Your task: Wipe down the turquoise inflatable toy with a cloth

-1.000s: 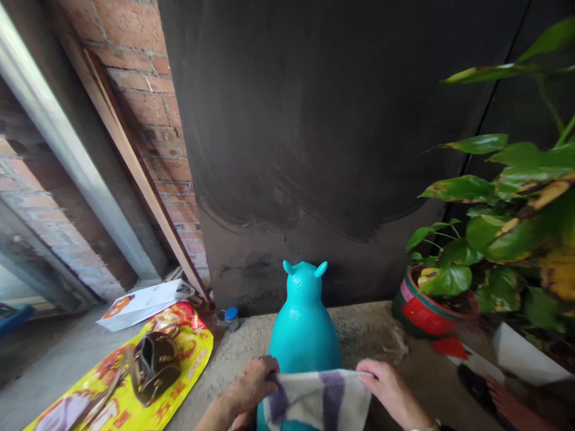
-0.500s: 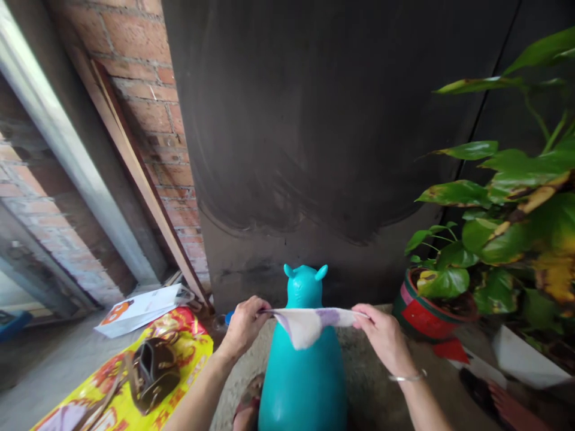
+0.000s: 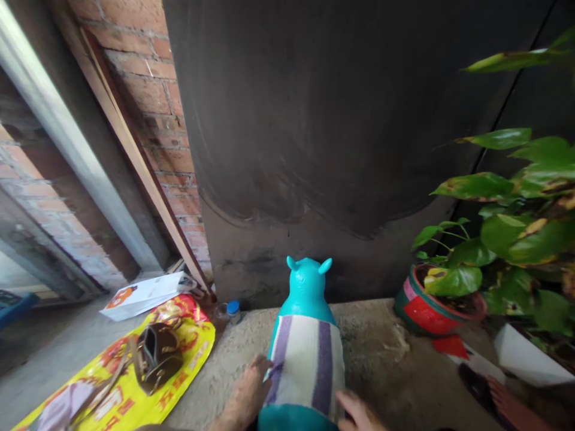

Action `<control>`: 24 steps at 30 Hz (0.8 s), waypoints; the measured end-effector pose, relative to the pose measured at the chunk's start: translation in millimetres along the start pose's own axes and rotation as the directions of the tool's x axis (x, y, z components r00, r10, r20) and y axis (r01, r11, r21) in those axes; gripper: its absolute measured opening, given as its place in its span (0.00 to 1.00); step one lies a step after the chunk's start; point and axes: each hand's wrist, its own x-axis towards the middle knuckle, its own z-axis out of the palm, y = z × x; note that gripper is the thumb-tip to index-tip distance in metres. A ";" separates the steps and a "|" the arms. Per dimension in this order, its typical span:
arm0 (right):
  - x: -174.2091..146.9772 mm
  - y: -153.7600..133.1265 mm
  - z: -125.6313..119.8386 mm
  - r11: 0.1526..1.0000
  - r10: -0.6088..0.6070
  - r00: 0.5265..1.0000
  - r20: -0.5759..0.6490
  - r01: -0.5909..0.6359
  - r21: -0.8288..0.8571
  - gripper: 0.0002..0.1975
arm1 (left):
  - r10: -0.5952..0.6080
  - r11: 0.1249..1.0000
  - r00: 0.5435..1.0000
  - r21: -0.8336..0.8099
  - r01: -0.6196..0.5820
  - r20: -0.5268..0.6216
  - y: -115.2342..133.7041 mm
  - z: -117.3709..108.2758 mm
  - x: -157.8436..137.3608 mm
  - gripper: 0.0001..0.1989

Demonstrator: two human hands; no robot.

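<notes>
A white towel with purple stripes (image 3: 300, 365) lies spread over the back of a turquoise rubber animal toy (image 3: 307, 287) with two small ears. My left hand (image 3: 248, 390) is at the towel's left edge, its blurred fingers closed on the cloth, which puckers there. Beside the right edge is my right hand (image 3: 359, 412), fingers stretched out and close to the cloth; whether they touch it I cannot tell. The lower part of the toy runs out of the frame.
On the left, a yellow printed bag (image 3: 179, 383) lies under a brown handbag (image 3: 159, 359), with a white paper bag (image 3: 148, 294) behind. A blue-capped jar (image 3: 233, 312) stands near the dark panel (image 3: 305, 120). On the right are a potted plant (image 3: 433, 314) and a person's foot (image 3: 507, 404).
The towel, held stretched and folded behind the toy's head before, now lies flat on its back. Both hands have come down and nearer to me, and the right one has let go.
</notes>
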 end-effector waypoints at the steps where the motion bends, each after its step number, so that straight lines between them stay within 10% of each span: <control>1: 11.9 -5.6 -1.4 1.000 -0.002 0.998 -0.066 0.002 -0.003 0.26 | 0.006 1.000 1.000 -0.013 -0.006 -0.021 1.7 4.4 4.7 0.22; 6: 72.3 -32.4 21.5 0.996 0.007 0.873 -0.488 -0.050 -0.076 0.38 | -0.030 0.999 0.994 -0.034 0.027 -0.101 18.1 32.1 25.5 0.30; 13: 95.4 -28.7 85.2 0.874 0.096 0.945 -0.312 -0.230 -0.427 0.27 | -0.023 0.998 1.000 0.054 0.024 -0.010 11.3 87.6 47.7 0.43; 24: 154.4 -56.4 57.1 0.852 0.090 0.950 -0.298 -0.229 -0.472 0.27 | -0.081 0.996 0.997 0.027 0.081 -0.005 13.1 69.5 99.4 0.41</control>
